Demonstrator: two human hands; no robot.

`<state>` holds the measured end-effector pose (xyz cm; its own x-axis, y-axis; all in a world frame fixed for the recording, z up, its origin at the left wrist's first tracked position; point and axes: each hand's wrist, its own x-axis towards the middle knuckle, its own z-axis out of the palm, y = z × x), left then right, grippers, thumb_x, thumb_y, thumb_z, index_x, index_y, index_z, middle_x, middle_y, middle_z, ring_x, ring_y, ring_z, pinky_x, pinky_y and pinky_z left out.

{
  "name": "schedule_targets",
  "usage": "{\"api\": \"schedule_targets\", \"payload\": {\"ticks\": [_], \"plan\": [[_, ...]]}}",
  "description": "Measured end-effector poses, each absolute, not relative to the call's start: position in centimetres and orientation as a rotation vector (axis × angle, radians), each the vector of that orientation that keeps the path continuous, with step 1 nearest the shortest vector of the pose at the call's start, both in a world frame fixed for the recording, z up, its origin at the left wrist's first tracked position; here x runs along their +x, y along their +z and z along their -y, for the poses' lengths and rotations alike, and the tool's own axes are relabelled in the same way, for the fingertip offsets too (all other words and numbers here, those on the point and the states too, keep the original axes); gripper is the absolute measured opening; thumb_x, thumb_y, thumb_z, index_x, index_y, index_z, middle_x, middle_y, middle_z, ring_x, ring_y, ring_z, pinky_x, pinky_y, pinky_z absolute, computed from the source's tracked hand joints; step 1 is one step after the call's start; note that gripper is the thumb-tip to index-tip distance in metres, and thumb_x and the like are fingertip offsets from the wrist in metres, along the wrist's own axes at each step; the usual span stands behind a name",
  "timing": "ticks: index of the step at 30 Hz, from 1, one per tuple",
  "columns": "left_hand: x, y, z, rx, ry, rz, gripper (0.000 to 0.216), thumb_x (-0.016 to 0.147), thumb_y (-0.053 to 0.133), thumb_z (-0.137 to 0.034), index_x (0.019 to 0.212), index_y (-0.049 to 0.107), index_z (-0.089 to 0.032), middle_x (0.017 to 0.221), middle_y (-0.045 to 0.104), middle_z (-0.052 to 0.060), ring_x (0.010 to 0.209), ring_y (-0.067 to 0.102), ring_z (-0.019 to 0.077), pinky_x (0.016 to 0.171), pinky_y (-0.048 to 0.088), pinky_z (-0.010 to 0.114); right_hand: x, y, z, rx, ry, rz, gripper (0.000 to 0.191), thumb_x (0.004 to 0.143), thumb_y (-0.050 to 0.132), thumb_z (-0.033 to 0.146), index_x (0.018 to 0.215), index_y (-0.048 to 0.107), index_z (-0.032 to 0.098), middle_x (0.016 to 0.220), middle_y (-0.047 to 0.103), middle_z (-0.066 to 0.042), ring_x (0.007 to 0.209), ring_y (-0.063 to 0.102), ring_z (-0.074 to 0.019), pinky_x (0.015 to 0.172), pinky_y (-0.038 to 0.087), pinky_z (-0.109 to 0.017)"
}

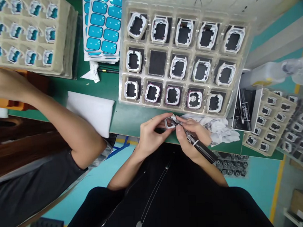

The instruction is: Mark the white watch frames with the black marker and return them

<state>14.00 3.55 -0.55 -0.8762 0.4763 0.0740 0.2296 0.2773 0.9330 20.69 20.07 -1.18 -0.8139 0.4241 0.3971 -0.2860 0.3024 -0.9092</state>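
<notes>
Head view: just off the near edge of the clear tray (123, 74), a white frame (166, 123) is pinched in the left hand (151, 135), seemingly for steadiness under the black marker (203, 150) gripped pen-like by the right hand (186, 144).

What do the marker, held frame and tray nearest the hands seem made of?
Marker: probably hard plastic, from its smooth black sheen. Frame: likely plastic, from its even white finish, though painted metal is possible. Tray: seemingly thin formed plastic, semi-clear and shiny, judging by glints along its pocket edges.
</notes>
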Motion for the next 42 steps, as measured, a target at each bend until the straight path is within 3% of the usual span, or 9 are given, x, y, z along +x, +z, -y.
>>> {"api": "schedule_targets", "payload": {"ticks": [15,21,26,32,38,42], "plan": [[14.3,-0.7,-3.6,0.742,1.537,-2.434,0.047,0.099,0.088,-0.004,0.143,0.079,-0.017,0.129,0.085,0.003,0.098,0.082,0.0052,0.099,0.065,0.009,20.5,-0.8,-19.9,-0.154,1.414,2.088,0.022,0.1,0.082,0.002,0.109,0.069,0.018,0.102,0.082,-0.005,0.104,0.086,-0.02,0.1,0.073,-0.033],[14.3,-0.8,-3.6,0.799,1.51,-2.487,0.045,0.099,0.088,-0.005,0.141,0.079,-0.017,0.126,0.086,0.002,0.093,0.081,0.0049,0.098,0.064,0.009,20.4,-1.1,-19.9,-0.117,1.411,2.106,0.024,0.099,0.08,0.0,0.11,0.068,0.017,0.102,0.082,-0.007,0.104,0.086,-0.0219,0.097,0.073,-0.034],[14.1,-0.6,-3.7,0.827,1.488,-2.509,0.037,0.102,0.087,-0.01,0.137,0.08,-0.016,0.123,0.086,0.003,0.091,0.082,0.0068,0.094,0.066,0.011,20.1,-1.7,-19.8,0.045,1.308,2.045,0.022,0.098,0.078,0.0,0.108,0.066,0.015,0.091,0.075,-0.009,0.093,0.085,-0.0266,0.091,0.075,-0.04],[14.3,-0.8,-3.5,0.847,1.463,-2.526,0.039,0.102,0.089,-0.013,0.14,0.08,-0.016,0.125,0.086,0.005,0.093,0.084,0.0108,0.093,0.07,0.018,20.5,-0.8,-20.1,-0.218,1.475,2.129,0.018,0.103,0.078,0.005,0.108,0.069,0.02,0.104,0.083,-0.006,0.099,0.086,-0.0207,0.089,0.073,-0.033],[14.2,-0.7,-3.3,0.877,1.432,-2.542,0.038,0.103,0.087,-0.012,0.139,0.079,-0.016,0.122,0.086,0.005,0.091,0.081,0.0094,0.092,0.068,0.017,20.4,-1.0,-20.1,-0.08,1.429,2.089,0.02,0.102,0.078,0.003,0.107,0.068,0.019,0.099,0.083,-0.006,0.1,0.086,-0.0225,0.09,0.073,-0.036],[14.2,-0.9,-3.2,0.915,1.42,-2.552,0.039,0.101,0.09,-0.012,0.139,0.079,-0.015,0.12,0.086,0.005,0.091,0.081,0.0087,0.094,0.067,0.015,20.3,-1.0,-19.9,-0.206,1.503,2.073,0.017,0.104,0.079,0.007,0.105,0.068,0.02,0.102,0.083,-0.005,0.1,0.087,-0.0196,0.088,0.071,-0.031]]}}
